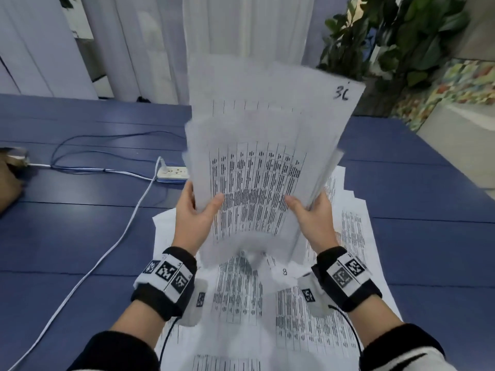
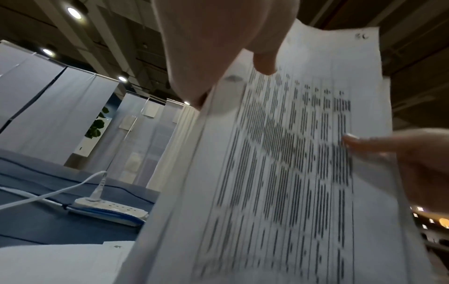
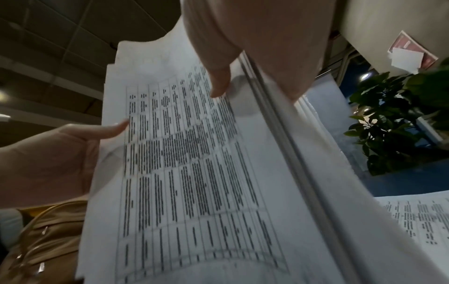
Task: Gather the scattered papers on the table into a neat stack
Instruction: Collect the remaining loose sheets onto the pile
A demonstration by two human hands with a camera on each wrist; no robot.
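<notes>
Fingers of left hand and right hand grip the lifted sheaf of printed sheets upright, edges uneven; more loose sheets left on the blue table.

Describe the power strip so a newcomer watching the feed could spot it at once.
Start at the blue table and look left of the bundle of papers held up by the left hand and right hand. The power strip lies flat there. It is the only white bar with sockets, with a white plug in one end and a white cable trailing toward the near edge.
</notes>
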